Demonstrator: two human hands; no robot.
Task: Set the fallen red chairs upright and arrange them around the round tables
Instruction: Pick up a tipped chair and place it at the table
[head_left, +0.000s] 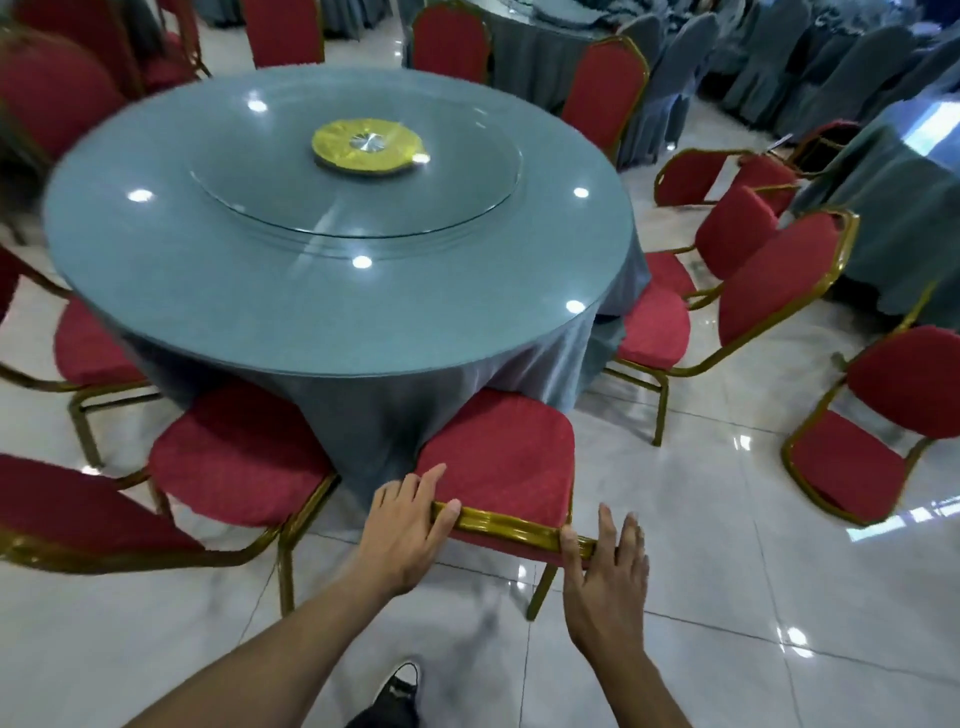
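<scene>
A round table (171, 291) with a grey-blue cloth and a glass turntable fills the middle. Red chairs with gold frames stand around it. The nearest red chair (498, 452) faces the table, its seat touching the hanging cloth. My left hand (410, 525) holds the left corner of its backrest, fingers over the front and thumb on the gold top rail. My right hand (605, 566) rests on the right end of that rail, thumb across it and fingers straight. A fallen red chair (691, 176) lies on its side at the right, by another table.
Upright chairs flank mine: one close on the left (239, 457), two on the right (779, 275). A lone chair (872, 426) stands at far right on the glossy tile floor. More covered tables and grey-covered chairs (841, 67) fill the back. My shoe (400, 691) shows below.
</scene>
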